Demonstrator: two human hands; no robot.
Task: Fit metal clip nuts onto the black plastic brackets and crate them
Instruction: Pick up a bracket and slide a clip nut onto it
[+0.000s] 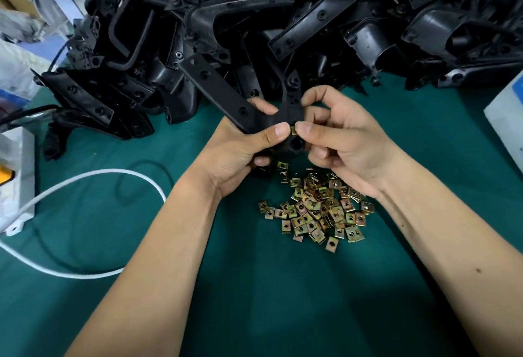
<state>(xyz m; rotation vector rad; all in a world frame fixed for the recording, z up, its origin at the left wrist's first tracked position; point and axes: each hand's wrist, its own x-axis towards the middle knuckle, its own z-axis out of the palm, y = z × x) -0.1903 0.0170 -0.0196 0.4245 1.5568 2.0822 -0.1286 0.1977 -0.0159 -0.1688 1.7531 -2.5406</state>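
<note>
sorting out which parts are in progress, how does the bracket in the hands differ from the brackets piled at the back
The held bracket is lifted off the green mat, gripped by the left hand; the piled brackets lie loose in a heap on it. The right hand presses a clip nut onto the held bracket's end; no nuts show on the pile. Both are black plastic with screw holes.

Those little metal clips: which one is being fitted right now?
The clip pinched by the right hand against the black bracket; the others lie loose on the green table.
</note>
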